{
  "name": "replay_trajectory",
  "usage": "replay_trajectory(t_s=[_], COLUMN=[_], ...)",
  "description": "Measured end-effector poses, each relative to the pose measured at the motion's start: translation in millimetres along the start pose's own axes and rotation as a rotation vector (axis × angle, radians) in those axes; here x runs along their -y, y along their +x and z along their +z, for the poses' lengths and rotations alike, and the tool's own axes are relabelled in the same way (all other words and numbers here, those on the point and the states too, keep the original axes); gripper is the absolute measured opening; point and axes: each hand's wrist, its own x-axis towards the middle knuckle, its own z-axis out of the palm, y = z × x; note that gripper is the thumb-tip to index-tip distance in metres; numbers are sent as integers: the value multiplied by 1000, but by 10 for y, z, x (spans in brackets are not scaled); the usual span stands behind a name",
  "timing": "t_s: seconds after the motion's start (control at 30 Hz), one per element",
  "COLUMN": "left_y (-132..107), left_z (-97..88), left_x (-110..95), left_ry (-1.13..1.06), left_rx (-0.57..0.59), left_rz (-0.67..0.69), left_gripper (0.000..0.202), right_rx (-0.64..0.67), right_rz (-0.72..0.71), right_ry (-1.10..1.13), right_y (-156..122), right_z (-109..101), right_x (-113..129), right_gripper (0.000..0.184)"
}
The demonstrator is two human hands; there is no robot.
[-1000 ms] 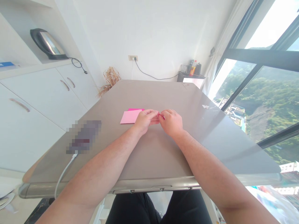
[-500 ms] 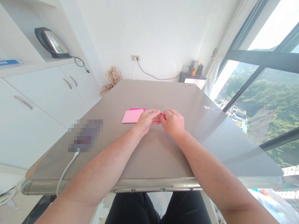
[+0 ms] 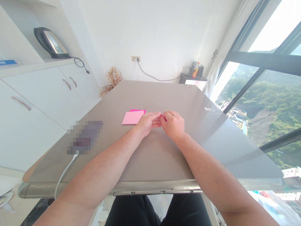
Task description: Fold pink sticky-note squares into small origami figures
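Observation:
My left hand [image 3: 148, 121] and my right hand [image 3: 173, 123] meet over the middle of the table. Between their fingertips is a small piece of deep pink paper [image 3: 166, 119], mostly hidden by the fingers. The right thumb and fingers pinch it; the left thumb and fingers close on its left end. Just left of my left hand lies a light pink sheet of paper [image 3: 132, 118], partly covered by that hand. A brighter pink sheet [image 3: 138, 110] shows from under its far edge.
A blurred-out dark device [image 3: 86, 137] lies on the table [image 3: 162, 157] at left, a white cable [image 3: 64, 174] running off the near edge. An electric kettle [image 3: 53, 44] stands on a shelf. Bottles [image 3: 195, 70] stand on a small cabinet behind the table; windows line the right side.
Both hands stay together at the same spot with only slight finger movement on the pink paper. The whole view has shifted a little. The sheets lie as before.

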Motion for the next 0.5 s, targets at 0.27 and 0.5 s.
replay_trajectory(t_s=[0.27, 0.5], left_y=[8, 43], left_z=[-29, -121], left_x=[9, -51], left_ry=[11, -84], left_rx=[-7, -114], left_rz=[4, 37], left_gripper=[38, 36], right_rx=[-3, -86], right_rz=[-5, 16], right_ry=[37, 226], right_y=[-10, 3], right_z=[1, -36], right_x=[18, -2], right_gripper=[27, 22])
